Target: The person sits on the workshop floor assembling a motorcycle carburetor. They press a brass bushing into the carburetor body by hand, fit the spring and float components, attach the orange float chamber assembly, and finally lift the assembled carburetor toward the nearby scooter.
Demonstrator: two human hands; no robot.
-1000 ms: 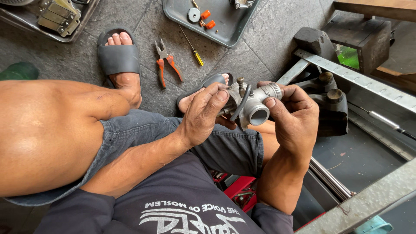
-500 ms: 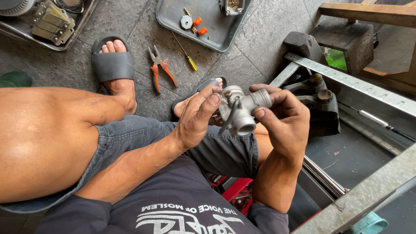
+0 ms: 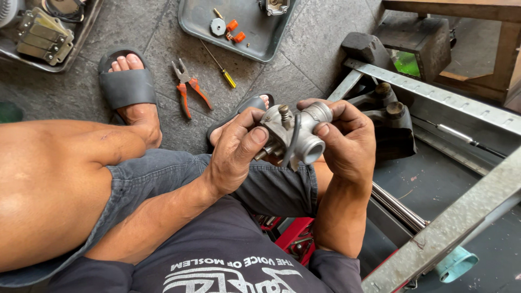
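No packages, signs or screens show anywhere in the frame. The only lettering is a white print on the dark shirt (image 3: pixel 228 268) at the bottom centre, laid in curved lines across the chest and partly cut off by the lower edge. Nothing else in view carries a label that can be made out.

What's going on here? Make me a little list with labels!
left hand: left hand grips the metal engine part from the side
right hand: right hand holds its other side
hose: thin black hose hangs across the part
on the floor: pliers, screwdriver
tray: grey tray with small orange pieces
feet: grey sandals
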